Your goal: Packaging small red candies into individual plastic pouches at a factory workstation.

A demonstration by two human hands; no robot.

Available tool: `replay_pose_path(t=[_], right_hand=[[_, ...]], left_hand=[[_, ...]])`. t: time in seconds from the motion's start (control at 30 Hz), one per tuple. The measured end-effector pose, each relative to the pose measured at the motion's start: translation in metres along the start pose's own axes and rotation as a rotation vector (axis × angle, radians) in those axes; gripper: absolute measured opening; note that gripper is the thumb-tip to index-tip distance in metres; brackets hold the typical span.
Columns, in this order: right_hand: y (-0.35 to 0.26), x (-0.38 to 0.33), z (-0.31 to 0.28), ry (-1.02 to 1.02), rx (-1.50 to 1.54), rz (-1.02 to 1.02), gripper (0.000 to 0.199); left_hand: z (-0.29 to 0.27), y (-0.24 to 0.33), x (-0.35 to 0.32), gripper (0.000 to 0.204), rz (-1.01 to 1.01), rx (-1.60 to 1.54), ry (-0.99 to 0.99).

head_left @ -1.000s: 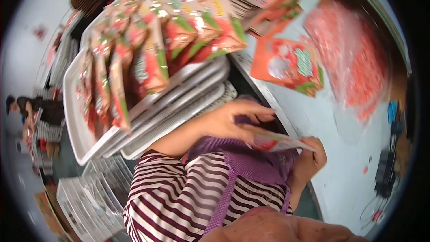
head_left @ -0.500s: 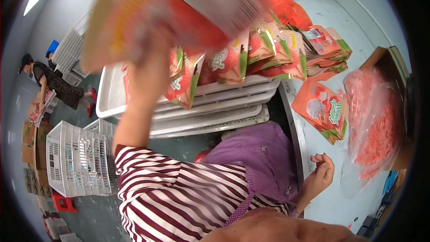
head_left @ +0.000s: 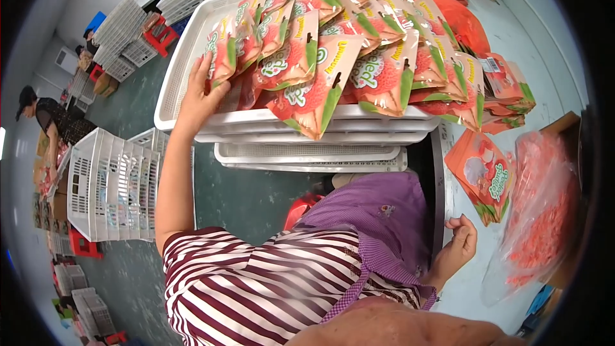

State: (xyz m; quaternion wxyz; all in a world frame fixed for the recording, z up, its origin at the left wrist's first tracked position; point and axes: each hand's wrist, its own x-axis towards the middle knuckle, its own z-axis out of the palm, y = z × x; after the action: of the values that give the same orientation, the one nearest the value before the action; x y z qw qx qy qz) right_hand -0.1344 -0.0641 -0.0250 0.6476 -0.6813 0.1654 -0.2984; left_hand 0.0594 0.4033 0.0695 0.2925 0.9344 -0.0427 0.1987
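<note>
My left hand (head_left: pixel 200 104) rests open at the left end of a white tray (head_left: pixel 168 90), its fingers against an orange-pink pouch (head_left: pixel 221 51) with a green corner. Many similar filled pouches (head_left: pixel 311 86) lie overlapped in that tray, several sticking out over its near rim. On the right, my right hand (head_left: pixel 459 247) lies by the edge of the pale table (head_left: pixel 477 282). Its fingers are curled in and nothing shows between them. A small fan of flat pouches (head_left: pixel 480 173) lies on the table just beyond it.
More white trays (head_left: pixel 314 154) are stacked beneath the full one. A clear bag of small pink-red packets (head_left: pixel 538 218) sits at the right, near stacked flat pouches (head_left: pixel 506 90). White crates (head_left: pixel 112 186) stand on the floor at left, where another person (head_left: pixel 54 118) bends over goods.
My left hand, which held a pouch blurred close to the camera, has come down to the tray's left end. The view has shifted, showing the whole heap. My right hand stays by the table edge.
</note>
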Motion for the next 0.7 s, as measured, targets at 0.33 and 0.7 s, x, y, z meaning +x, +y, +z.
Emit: replay_pose_path(t=[0.33, 0.7], right_hand=[[-0.010, -0.007, 0.020, -0.087, -0.002, -0.013, 0.028], [-0.011, -0.001, 0.053, -0.199, -0.065, 0.052, 0.024]], left_hand=[[-0.036, -0.074, 0.057, 0.068, -0.384, -0.487, 0.213], [-0.014, -0.051, 0.071, 0.051, -0.444, -0.589, 0.250]])
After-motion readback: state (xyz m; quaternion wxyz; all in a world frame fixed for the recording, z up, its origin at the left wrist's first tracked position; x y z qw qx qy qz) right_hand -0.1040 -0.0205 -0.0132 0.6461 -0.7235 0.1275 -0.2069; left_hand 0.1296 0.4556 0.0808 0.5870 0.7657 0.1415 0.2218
